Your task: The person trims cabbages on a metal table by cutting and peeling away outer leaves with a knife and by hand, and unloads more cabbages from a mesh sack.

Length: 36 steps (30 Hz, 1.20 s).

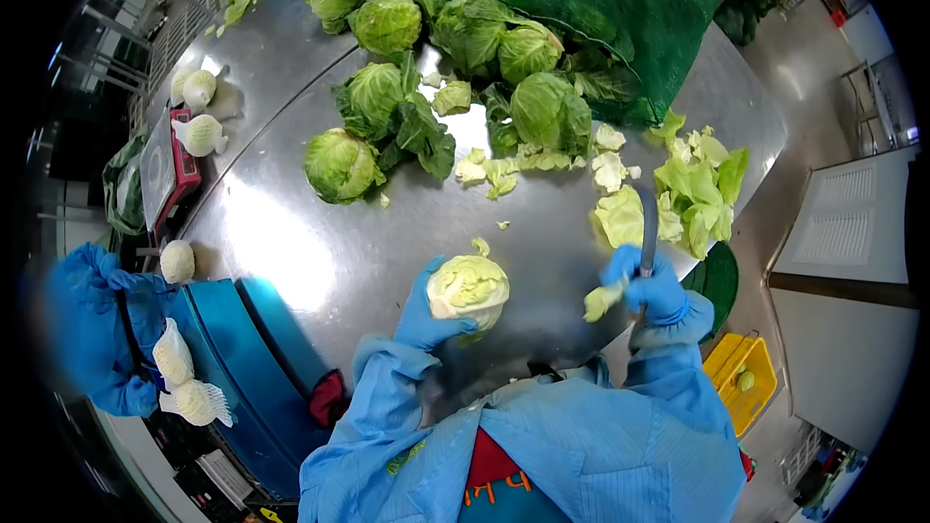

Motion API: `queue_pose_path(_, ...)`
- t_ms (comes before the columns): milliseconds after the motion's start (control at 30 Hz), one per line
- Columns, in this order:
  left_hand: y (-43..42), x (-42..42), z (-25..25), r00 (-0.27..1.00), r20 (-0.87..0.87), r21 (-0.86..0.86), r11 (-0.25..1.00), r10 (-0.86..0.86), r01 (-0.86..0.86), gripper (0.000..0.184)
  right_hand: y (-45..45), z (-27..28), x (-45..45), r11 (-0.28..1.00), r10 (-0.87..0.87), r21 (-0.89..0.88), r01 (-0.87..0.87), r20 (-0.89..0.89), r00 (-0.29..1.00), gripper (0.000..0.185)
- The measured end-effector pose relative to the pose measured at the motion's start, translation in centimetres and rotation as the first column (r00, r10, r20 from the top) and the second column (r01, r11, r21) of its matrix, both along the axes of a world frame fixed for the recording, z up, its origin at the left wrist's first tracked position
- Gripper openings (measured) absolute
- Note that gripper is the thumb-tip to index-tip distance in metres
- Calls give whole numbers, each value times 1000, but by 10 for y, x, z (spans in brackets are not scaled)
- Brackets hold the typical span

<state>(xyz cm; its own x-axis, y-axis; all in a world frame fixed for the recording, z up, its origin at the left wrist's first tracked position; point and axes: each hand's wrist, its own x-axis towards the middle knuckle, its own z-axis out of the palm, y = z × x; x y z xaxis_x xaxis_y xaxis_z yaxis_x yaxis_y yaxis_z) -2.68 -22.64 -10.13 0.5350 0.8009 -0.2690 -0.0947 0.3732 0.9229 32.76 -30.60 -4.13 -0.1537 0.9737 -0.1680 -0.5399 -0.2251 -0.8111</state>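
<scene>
My left hand (pixel 426 315), in a blue glove, is closed around a pale, trimmed cabbage (pixel 469 289) with its cut base turned to the left. In my right hand (pixel 661 292), also gloved in blue, is a knife (pixel 648 218) with a dark curved blade pointing away from me. A torn piece of cabbage leaf (pixel 604 301) hangs at the fingers of that hand. Just beyond it lies a heap of loose cabbage leaves (pixel 693 189) at the right edge of the steel table (pixel 407 232).
Whole green cabbages (pixel 387 21) are piled at the back beside a green mesh sack (pixel 630 10). A red scale (pixel 184 174) and net-wrapped cabbages (pixel 201 135) stand on the left. Near another person's blue sleeve (pixel 97 320) is a blue bin (pixel 247 358); a yellow crate (pixel 742 378) sits lower right.
</scene>
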Motion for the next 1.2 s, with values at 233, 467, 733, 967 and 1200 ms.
queue_pose_path(233,-23,-14,22,877,310,-596,794,367,-121,95,36,-31,-52,917,-187,-158,366,641,744,38)
queue_pose_path(467,-14,-10,36,530,541,-702,698,653,-144,80,85,-90,-172,969,-42,-243,41,1,999,48)
queue_pose_path(733,-22,-42,-1,483,570,-799,587,665,134,84,73,-61,-91,707,-561,-355,612,245,791,50)
queue_pose_path(967,-36,0,24,719,204,-846,489,664,-212,73,-15,-98,-2,503,-716,-124,856,494,492,47)
queue_pose_path(1200,-50,20,39,812,371,-893,411,450,181,75,1,-32,-125,995,-101,53,87,610,786,77)
